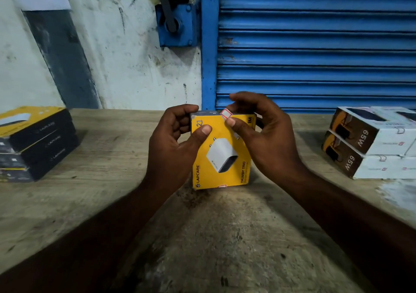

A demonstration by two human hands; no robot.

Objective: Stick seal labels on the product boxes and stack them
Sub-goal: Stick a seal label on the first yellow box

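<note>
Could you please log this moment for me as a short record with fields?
held item: yellow box, printed face up
left hand: grips the box's left side, thumb on its top face
right hand: pinches the seal label at the box's far edge
left of table: stack of three yellow-and-black boxes
right of table: white 65W boxes, two layers
backdrop: blue shutter

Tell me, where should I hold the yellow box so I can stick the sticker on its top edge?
Hold the yellow box by its long left edge, coming from the left: thumb on the flat front, fingers behind, as the left hand does. That keeps the far top edge free, where the right hand thumbs down the seal label.
</note>
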